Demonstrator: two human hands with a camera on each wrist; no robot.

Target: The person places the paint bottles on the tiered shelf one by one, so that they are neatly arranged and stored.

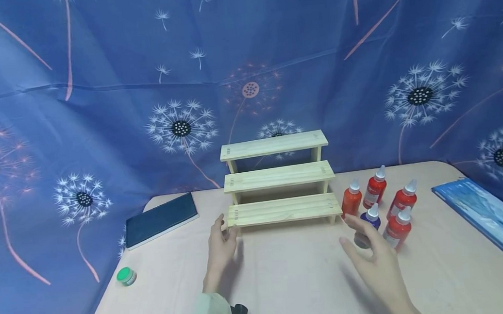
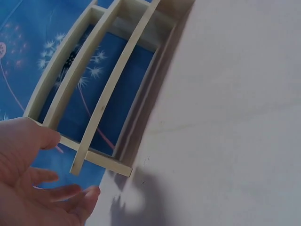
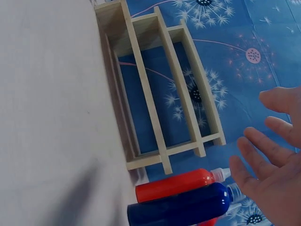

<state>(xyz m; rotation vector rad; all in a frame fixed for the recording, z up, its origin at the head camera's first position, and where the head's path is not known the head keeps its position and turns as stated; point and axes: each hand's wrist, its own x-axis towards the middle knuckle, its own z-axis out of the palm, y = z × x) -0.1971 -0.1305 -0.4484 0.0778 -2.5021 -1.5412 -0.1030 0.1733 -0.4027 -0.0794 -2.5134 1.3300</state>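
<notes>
A three-tier wooden display stand [image 1: 283,209] stands at the back of the table, its steps rising towards the curtain. Beside its lower left end is my left hand [image 1: 222,246]; the fingers are relaxed and apart, with nothing in them. Whether a fingertip touches the wood I cannot tell. My right hand [image 1: 379,260] hovers to the right of the stand, fingers spread and holding nothing. It partly covers a dark blue bottle [image 1: 371,218]. Around that bottle stand several red-orange bottles [image 1: 375,187] with pale nozzle caps. In the right wrist view a red bottle [image 3: 174,185] stands near the stand's end.
To the left lies a dark flat box or book [image 1: 161,219], with a small green-lidded jar [image 1: 126,276] nearer the front. A flat blue picture-covered pad [image 1: 487,213] lies at the right edge. Behind the table hangs a blue dandelion-print curtain [image 1: 295,37].
</notes>
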